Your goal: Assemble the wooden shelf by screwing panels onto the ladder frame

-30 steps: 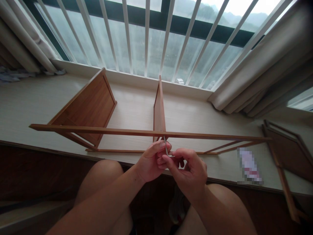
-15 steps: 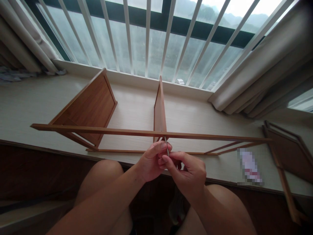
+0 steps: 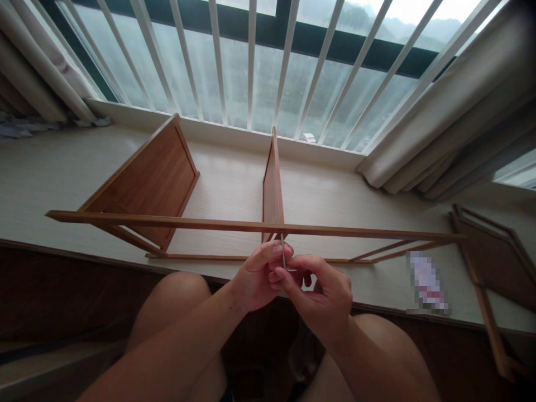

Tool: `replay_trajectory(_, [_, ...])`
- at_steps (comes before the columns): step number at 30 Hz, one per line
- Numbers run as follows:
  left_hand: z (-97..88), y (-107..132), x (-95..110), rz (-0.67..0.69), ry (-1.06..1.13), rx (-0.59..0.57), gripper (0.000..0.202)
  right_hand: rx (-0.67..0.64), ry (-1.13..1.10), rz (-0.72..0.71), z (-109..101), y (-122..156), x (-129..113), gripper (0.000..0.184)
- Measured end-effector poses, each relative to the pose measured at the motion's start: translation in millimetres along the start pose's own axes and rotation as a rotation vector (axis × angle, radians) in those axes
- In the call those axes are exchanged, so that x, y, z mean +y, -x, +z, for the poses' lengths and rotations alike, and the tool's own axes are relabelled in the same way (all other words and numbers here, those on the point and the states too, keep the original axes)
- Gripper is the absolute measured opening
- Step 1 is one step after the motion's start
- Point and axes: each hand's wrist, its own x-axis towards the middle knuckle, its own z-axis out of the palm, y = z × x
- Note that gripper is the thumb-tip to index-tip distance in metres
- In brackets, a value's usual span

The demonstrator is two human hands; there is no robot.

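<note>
Left hand (image 3: 258,279) beside right (image 3: 324,298), fingers (image 3: 309,262) bent.

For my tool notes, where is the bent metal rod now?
In the head view, the bent metal rod is below and slightly right of centre, between the left hand and right hand, its upper end at the long wooden bar.

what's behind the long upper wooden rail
Behind the rail are a left panel, a middle panel and the pale ledge. It hides a strip of each, and the hands cover part of the ledge.

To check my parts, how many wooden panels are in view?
3: left panel and middle panel, beyond the rail; right panel, near the picture's edge. Others may be hidden.
</note>
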Motion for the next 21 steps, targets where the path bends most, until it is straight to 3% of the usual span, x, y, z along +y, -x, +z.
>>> replay_trajectory(21, [1.4,-1.2,0.3,-0.024,0.076,-0.005,0.018,0.092,0.036,0.016,2.1,1.8,2.8,0.021])
